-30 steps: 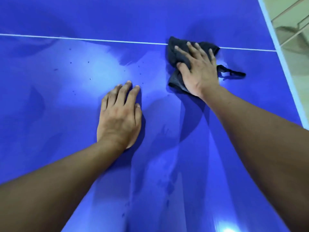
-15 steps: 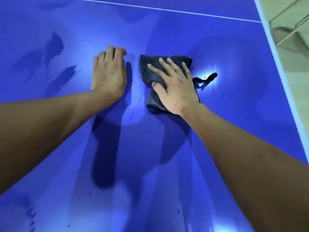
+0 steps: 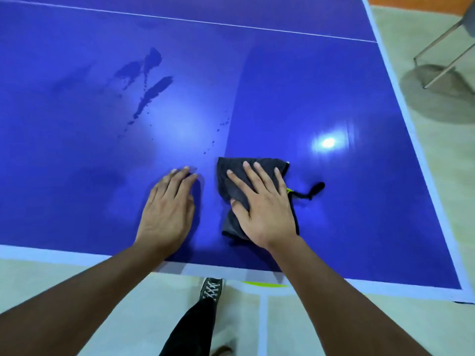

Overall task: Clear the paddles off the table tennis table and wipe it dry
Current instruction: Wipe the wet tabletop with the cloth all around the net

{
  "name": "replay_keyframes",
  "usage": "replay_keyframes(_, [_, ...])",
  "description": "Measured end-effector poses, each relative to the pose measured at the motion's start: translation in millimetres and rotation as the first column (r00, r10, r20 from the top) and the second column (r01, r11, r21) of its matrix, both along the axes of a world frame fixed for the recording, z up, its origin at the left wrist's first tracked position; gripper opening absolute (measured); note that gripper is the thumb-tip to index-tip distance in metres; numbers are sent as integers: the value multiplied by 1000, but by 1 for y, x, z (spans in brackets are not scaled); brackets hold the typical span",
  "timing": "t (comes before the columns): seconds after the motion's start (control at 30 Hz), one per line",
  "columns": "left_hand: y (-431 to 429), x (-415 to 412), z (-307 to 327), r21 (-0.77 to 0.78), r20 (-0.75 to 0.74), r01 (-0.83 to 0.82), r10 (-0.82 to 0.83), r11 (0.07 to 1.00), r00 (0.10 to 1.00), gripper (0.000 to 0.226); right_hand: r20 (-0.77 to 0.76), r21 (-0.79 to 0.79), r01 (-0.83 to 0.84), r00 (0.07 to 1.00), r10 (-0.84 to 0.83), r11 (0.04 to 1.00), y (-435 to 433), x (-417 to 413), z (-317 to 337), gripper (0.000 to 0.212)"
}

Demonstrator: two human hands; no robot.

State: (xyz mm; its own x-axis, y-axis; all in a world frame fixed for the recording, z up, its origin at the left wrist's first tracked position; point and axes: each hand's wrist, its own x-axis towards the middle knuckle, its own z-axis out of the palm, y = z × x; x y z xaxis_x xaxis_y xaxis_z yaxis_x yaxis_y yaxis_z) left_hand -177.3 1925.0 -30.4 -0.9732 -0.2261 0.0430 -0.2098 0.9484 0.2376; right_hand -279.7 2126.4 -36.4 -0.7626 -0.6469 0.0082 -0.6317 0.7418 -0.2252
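Drags the cloth [image 3: 231,181] back close to the near edge of the counter [image 3: 334,98], right grip [image 3: 264,209] flat and open on it; left grip [image 3: 167,209] open, braced alongside. Leaves wet streaks [image 3: 151,80] farther from that edge, likely next.

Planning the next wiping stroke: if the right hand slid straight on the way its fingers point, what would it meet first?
Probably the small water droplets just ahead of the cloth under the right hand; otherwise bare table.
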Motion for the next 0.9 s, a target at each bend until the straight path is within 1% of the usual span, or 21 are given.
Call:
replay_keyframes(0.1, [12, 40, 1, 6, 11, -59, 59, 998, 998, 52, -2, -30, 22, 1000, -22, 999, 15, 48, 0, 63])
replay_keyframes(0.2, [17, 69, 4, -8, 58, -107, 108, 994, 993, 57, -22, -81, 44, 999, -46, 996, 26, 92, 1, 61])
replay_keyframes(0.27, [19, 80, 4, -19, 90, -104, 106, 994, 990, 58, -40, -104, 59, 997, -63, 993, 28, 111, -1, 59])
replay_keyframes(0.37, [18, 87, 4, -8, 147, -85, 85, 996, 985, 60, -51, -78, 128, 990, -132, 989, 22, 126, 0, 58])
replay_keyframes(0.43, [16, 84, 7, 1, 165, -89, 88, 996, 982, 61, -49, -50, 176, 983, -179, 983, 14, 129, 1, 58])
replay_keyframes(0.5, [17, 81, 11, 5, 154, -104, 102, 995, 983, 59, -59, -57, 188, 980, -191, 981, 7, 130, 0, 59])
replay_keyframes(0.6, [16, 73, 17, -2, 104, -128, 128, 992, 986, 52, -61, -90, 143, 987, -149, 986, -6, 119, 0, 59])
replay_keyframes(0.77, [2, 56, 21, -36, 53, -131, 133, 991, 990, 46, -43, -65, 104, 993, -107, 992, -33, 81, 0, 59])
replay_keyframes(0.9, [-17, 32, 17, -41, 54, -106, 108, 994, 993, 51, -58, -49, 112, 992, -115, 993, -46, 46, -6, 61])
